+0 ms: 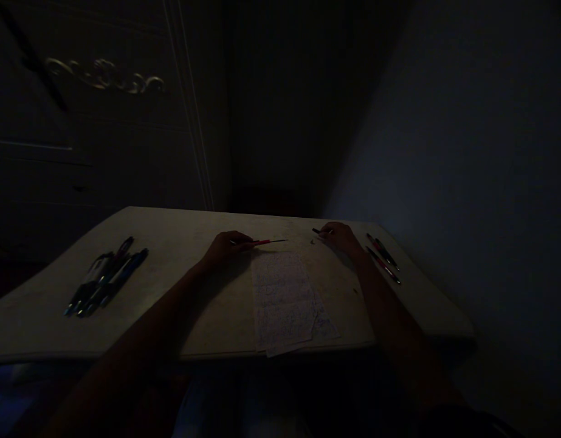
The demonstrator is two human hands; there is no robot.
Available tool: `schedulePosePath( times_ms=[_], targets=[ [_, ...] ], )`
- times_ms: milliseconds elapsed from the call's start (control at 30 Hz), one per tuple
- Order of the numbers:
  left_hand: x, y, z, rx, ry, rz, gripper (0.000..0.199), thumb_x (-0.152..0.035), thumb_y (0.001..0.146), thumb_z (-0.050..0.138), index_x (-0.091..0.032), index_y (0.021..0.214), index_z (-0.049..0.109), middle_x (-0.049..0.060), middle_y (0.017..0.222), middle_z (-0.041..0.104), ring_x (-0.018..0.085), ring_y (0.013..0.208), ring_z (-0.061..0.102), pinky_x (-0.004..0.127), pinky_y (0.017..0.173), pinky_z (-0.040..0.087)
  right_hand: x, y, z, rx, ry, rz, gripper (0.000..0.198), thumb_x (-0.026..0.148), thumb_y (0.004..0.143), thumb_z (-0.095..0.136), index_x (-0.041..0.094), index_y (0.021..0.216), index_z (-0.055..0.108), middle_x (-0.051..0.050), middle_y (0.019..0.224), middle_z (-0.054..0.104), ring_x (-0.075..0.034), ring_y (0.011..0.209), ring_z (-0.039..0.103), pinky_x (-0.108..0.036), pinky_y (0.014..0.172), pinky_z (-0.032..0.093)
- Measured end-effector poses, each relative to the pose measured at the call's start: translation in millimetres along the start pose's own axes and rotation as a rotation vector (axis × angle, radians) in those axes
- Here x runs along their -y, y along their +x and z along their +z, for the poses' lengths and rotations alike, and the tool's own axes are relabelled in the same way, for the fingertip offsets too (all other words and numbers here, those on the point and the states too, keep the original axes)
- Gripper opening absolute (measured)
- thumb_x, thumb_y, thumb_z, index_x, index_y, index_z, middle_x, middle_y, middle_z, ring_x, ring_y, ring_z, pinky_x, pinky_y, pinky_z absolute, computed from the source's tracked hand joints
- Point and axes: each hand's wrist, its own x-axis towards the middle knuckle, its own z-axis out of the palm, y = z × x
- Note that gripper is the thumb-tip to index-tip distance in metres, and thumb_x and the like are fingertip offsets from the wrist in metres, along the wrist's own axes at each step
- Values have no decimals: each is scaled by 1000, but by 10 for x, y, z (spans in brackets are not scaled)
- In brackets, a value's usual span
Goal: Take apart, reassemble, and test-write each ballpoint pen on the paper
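Red pen appears unassembled, left fingers grasping it, right fingers a dark piece; intact-looking pens lie at nine o'clock.

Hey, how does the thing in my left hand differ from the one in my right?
The red piece in your left hand has a thin rod sticking out; the dark piece in your right hand shows none. The red piece points rightward, the dark piece leftward. More of the red piece shows beyond the fingers than of the dark piece. Both are slim.
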Motion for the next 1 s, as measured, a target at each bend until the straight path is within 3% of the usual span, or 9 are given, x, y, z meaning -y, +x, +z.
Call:
schedulePosePath(
  times_ms=[133,367,600,1000],
  targets=[
    [-30,-6,6,-12,0,-32,15,-36,71,78,-23,77,81,11,87,78,25,79,70,36,70,53,206,-5,84,-26,164,-172,10,22,84,69,20,90,76,-7,93,77,-21,86,69,-33,81,51],
    [-90,-25,11,-16,-18,-74,18,-39,69,78,-23,77,81,11,86,78,26,82,69,36,72,54,425,-83,228,106,269,-430,12,27,87,70,21,95,77,-7,96,76,-20,85,68,-33,77,53],
    [-83,-19,4,-9,-9,-73,15,-36,71,77,-23,77,80,11,88,78,25,81,70,37,74,54,378,-67,209,84,261,-481,11,22,86,72,21,95,77,-7,95,75,-21,86,68,-35,81,53],
    [32,-5,32,-18,9,56,17,-38,72,79,-24,80,81,11,85,77,24,75,69,35,64,53,477,-111,305,88,311,-532,10,23,86,72,22,95,77,-7,93,75,-21,85,68,-37,82,54]
  ],
)
